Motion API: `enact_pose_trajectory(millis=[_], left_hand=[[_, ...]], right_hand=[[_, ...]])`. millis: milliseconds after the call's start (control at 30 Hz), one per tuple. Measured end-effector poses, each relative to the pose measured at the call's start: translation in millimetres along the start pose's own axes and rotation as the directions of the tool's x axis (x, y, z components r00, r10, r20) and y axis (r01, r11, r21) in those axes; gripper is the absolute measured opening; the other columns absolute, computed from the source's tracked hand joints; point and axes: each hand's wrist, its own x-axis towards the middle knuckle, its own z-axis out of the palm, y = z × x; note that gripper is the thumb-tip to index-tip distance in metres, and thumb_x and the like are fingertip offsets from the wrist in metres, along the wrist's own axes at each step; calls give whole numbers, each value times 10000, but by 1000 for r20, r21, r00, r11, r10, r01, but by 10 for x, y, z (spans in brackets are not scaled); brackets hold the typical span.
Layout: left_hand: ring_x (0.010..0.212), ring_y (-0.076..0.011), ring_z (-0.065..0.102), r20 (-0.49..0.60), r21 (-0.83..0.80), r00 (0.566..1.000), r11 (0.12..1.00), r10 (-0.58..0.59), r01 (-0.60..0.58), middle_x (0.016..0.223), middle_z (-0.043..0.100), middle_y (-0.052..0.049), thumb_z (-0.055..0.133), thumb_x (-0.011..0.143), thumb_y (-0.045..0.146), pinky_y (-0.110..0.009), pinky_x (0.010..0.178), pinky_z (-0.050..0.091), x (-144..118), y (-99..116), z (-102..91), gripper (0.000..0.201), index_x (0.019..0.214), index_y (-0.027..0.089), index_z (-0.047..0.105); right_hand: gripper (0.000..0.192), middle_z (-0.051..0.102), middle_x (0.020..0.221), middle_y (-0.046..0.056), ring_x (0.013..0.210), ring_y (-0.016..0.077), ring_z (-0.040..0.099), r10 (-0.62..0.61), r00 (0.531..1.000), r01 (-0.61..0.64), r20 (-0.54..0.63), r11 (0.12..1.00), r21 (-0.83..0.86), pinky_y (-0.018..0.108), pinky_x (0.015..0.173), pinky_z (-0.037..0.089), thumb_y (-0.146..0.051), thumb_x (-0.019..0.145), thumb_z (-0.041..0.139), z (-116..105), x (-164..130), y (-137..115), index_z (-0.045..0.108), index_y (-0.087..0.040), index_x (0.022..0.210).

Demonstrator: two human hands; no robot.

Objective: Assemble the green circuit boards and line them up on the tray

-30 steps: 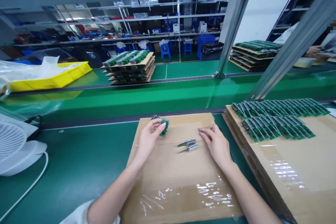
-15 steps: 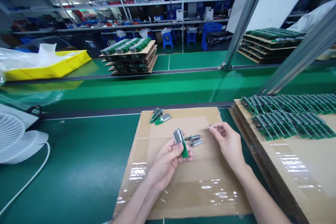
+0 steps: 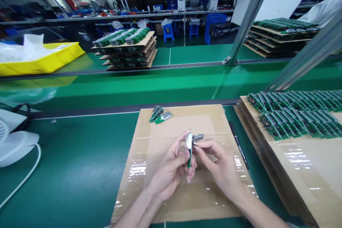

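Note:
My left hand (image 3: 173,165) holds a small green circuit board (image 3: 189,148) with a silver metal shield upright over the cardboard sheet (image 3: 171,199). My right hand (image 3: 220,167) meets it from the right, with its fingertips pinched at the top of the board; whether they hold a small part I cannot tell. A small metal piece (image 3: 198,136) lies on the cardboard just behind the hands. Three similar boards (image 3: 160,114) lie together near the far left corner of the cardboard.
Rows of green boards (image 3: 296,114) fill a cardboard stack to the right. A black pen (image 3: 238,145) lies between the two cardboards. A white fan (image 3: 13,142) with a cable stands at left. Across the green belt are a yellow tray (image 3: 40,62) and more board stacks (image 3: 125,50).
My left hand left a few boards at the cardboard's far corner and brought one board toward me. My right hand picked something up near the metal pieces and closed in on the board.

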Motion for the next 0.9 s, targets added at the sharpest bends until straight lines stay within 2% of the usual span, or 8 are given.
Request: enact_pose_trajectory(millis=[100,167,267,333,433,567,733,900], left_hand=[[448,-115,549,-35,138,998,990,43,-37,591,654,-17,689,787,264,-185,399,436,-6,20,28,794,1436,164,243],[455,-135,570,-80,235,993,969,91,-70,589,671,-40,708,763,269,-210,412,464,-23,46,77,828,1436,123,248],[452,-133,578,-185,369,968,925,169,-91,607,696,-53,738,723,276,-232,449,507,-67,77,168,815,1410,112,332],[467,-116,579,-257,445,940,891,226,-92,616,704,-34,745,710,284,-232,494,537,-98,75,215,739,1365,150,430],[506,-102,574,-299,531,905,841,304,-107,574,675,27,754,691,308,-226,537,573,-128,32,241,651,1296,225,526],[514,-87,554,-317,584,869,800,381,-138,529,616,74,750,686,286,-218,549,592,-131,-34,232,586,1243,285,572],[492,-78,536,-317,550,875,823,365,-145,497,586,81,761,667,265,-195,512,582,-118,-34,234,603,1240,276,575],[462,-64,509,-308,527,887,838,343,-141,495,590,85,768,664,267,-190,509,579,-123,-15,234,621,1250,273,566]], right_hand=[[98,688,811,19,744,165,661,13,1000,-13,14,1000,11,282,677,516,-217,857,560,-11,-12,-16,651,-231,891],[114,650,691,-6,635,152,630,96,993,-105,63,981,160,277,614,499,-246,870,551,-8,-11,-29,654,-236,919],[145,605,588,-30,529,125,569,228,947,-311,227,826,470,265,566,471,-301,876,558,2,10,-51,663,-235,952],[153,634,631,-14,553,116,555,279,912,-406,302,721,561,253,578,459,-312,850,601,4,27,-67,686,-226,945],[158,661,715,5,611,104,527,332,882,-470,334,648,599,227,600,436,-303,798,669,-2,42,-89,716,-219,924],[176,651,732,6,645,103,496,360,863,-504,353,610,611,220,623,413,-294,791,675,-8,44,-100,726,-219,943],[206,646,721,4,632,110,490,355,849,-528,391,570,629,234,615,413,-304,814,643,-9,38,-105,717,-225,989],[198,642,717,1,624,98,466,365,852,-523,375,583,622,219,612,399,-322,821,640,1,34,-105,723,-218,967]])
